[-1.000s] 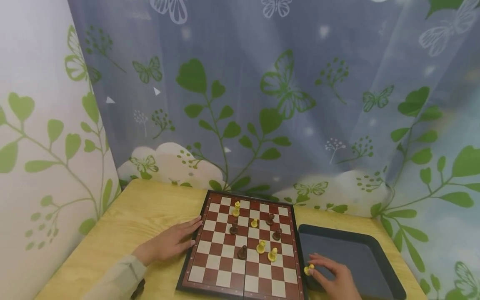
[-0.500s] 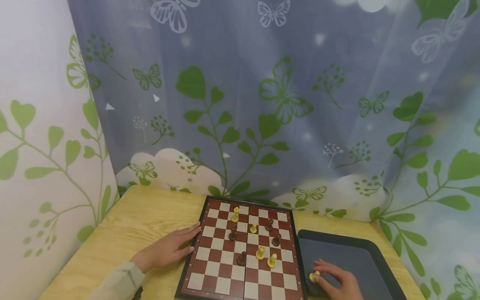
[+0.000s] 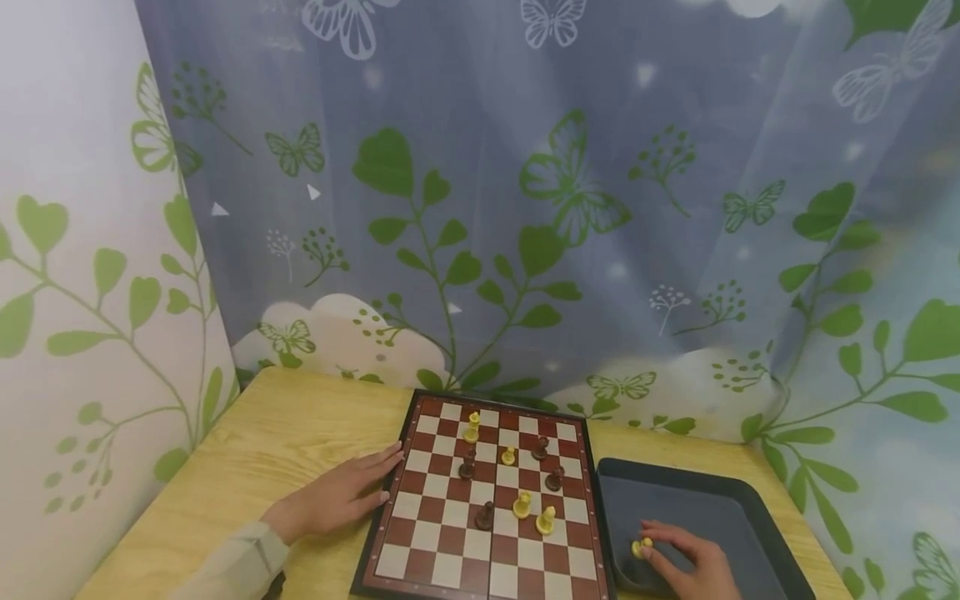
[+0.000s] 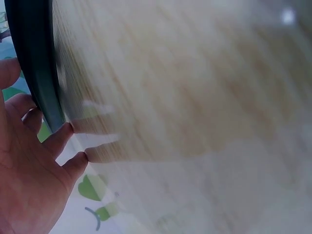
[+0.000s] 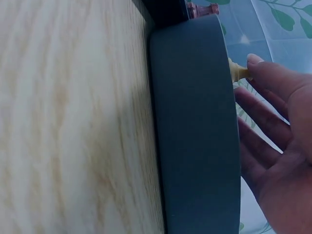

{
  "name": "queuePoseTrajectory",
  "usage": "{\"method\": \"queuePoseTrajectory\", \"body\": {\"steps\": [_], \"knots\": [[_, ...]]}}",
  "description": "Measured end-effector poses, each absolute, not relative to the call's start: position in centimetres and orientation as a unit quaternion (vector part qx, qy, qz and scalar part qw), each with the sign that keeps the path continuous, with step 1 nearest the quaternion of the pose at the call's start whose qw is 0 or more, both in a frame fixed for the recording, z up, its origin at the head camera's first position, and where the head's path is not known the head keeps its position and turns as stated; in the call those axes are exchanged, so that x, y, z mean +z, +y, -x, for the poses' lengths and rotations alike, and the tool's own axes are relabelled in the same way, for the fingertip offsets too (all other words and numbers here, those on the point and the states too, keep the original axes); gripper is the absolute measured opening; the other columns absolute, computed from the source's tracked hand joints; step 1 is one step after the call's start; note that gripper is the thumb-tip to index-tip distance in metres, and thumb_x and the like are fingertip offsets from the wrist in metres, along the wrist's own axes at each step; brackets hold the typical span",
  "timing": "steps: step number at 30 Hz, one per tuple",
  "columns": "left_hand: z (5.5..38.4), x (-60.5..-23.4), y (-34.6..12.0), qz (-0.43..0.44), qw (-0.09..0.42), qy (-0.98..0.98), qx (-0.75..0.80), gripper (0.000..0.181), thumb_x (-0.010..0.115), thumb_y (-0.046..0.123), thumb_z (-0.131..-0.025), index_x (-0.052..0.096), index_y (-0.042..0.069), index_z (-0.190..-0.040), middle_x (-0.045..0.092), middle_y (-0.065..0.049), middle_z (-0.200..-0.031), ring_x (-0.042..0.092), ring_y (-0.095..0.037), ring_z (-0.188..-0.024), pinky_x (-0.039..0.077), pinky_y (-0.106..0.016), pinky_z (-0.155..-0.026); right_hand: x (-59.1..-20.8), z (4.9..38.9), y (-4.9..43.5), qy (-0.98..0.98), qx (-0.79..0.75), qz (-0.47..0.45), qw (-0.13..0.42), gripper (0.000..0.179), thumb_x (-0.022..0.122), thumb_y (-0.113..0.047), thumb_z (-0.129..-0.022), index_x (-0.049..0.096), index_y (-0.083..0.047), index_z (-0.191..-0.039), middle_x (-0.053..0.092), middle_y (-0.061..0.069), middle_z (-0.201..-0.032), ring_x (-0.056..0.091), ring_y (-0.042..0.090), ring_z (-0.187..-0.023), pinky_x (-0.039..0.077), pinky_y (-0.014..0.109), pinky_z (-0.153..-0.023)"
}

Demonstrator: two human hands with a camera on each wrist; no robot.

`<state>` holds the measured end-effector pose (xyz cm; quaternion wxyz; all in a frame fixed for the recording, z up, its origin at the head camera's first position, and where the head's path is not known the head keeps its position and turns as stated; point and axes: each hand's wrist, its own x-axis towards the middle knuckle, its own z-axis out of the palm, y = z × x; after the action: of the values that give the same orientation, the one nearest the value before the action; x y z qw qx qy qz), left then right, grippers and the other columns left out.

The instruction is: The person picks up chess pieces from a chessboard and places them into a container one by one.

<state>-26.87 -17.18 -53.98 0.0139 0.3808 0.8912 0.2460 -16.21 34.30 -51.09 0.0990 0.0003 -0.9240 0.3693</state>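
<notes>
My right hand (image 3: 693,560) pinches a small yellow chess piece (image 3: 638,548) between thumb and fingers over the left part of the dark tray (image 3: 682,492). In the right wrist view this piece (image 5: 237,71) shows just beyond the tray's wall (image 5: 195,122); its base is partly hidden. My left hand (image 3: 330,498) lies at the left edge of the chessboard (image 3: 386,537), fingers extended and fingertips against the edge. The left wrist view has the board's dark side (image 4: 36,63) beside those fingers. Several yellow pieces, among them one near the far side (image 3: 471,428), and several dark brown pieces (image 3: 484,517) stand upright on the squares.
The tray sits close against the board's right side on a wooden table (image 3: 315,425). A printed curtain (image 3: 480,208) hangs behind the table's far edge, and a pale patterned wall (image 3: 90,250) rises on the left.
My right hand has moved right with the yellow piece, from the tray's left rim to over its inside. The left hand has stayed at the board's edge; the view tilted slightly.
</notes>
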Motion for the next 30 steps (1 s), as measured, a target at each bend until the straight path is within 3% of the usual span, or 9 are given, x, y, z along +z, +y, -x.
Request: {"method": "queuePoseTrajectory", "body": {"steps": [7,16,30], "knots": [[26.7,-53.5,-17.3,-0.381,0.017,0.894,0.234,0.059,0.045,0.032,-0.11,0.034,-0.003,-0.156,0.029,-0.021,-0.164,0.038,-0.045,-0.145,0.035,-0.066,-0.113,-51.3,16.6,34.8,-0.921,0.377,-0.008,0.098,0.016,0.081,-0.017,-0.086,0.08,-0.019,-0.101,0.076,0.007,-0.115,0.071,0.005,-0.101,0.06,0.035,-0.084],[27.0,-53.4,-17.2,-0.377,0.017,0.897,0.23,0.06,0.043,0.034,-0.11,0.033,0.0,-0.157,0.028,-0.018,-0.165,0.037,-0.045,-0.146,0.034,-0.066,-0.114,-50.8,17.0,35.2,-0.925,0.369,-0.007,0.093,0.018,0.081,-0.015,-0.086,0.08,-0.017,-0.104,0.075,0.009,-0.118,0.071,0.025,-0.108,0.06,0.039,-0.089],[26.7,-53.8,-17.2,-0.375,0.021,0.897,0.233,0.059,0.044,0.034,-0.109,0.035,-0.001,-0.157,0.028,-0.019,-0.165,0.037,-0.045,-0.146,0.033,-0.066,-0.114,-50.6,16.9,36.1,-0.931,0.354,-0.005,0.09,0.02,0.082,-0.014,-0.085,0.079,-0.016,-0.105,0.075,0.008,-0.117,0.071,0.026,-0.107,0.059,0.043,-0.09]]}}
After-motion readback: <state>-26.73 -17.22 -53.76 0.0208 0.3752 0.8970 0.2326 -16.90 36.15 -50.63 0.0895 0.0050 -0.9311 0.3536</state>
